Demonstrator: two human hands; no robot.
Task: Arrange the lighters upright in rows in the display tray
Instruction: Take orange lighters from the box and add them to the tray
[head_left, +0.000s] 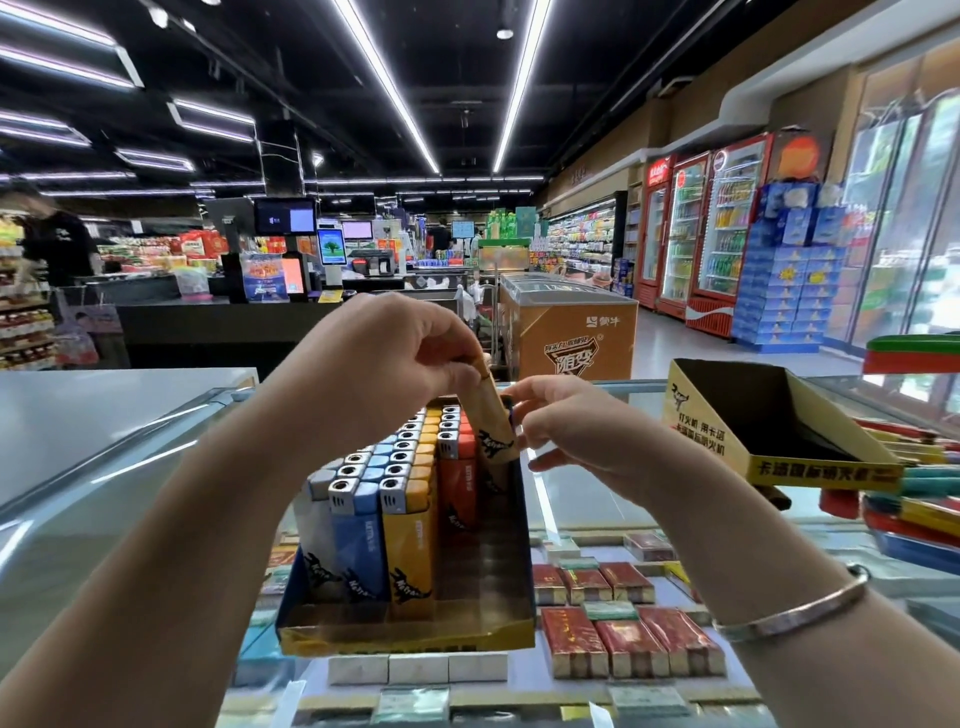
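Tan lighter (491, 415) is pinched at its top by the left hand (384, 358), tilted with its long axis leaning far-left, base down over the far right corner of the display tray (410, 636). Right hand (566, 431) sits just right of it, fingertips touching its side, loosely curled, gripping nothing. Rows of white, blue, yellow and red lighters (395, 488) stand upright on the tray's left; the right lane is mostly bare. Next move likely needs straightening it upright into that lane.

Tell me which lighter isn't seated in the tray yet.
The tan lighter pinched by the left hand, tilted above the tray's right side. The white, blue, yellow and red ones stand upright in rows.
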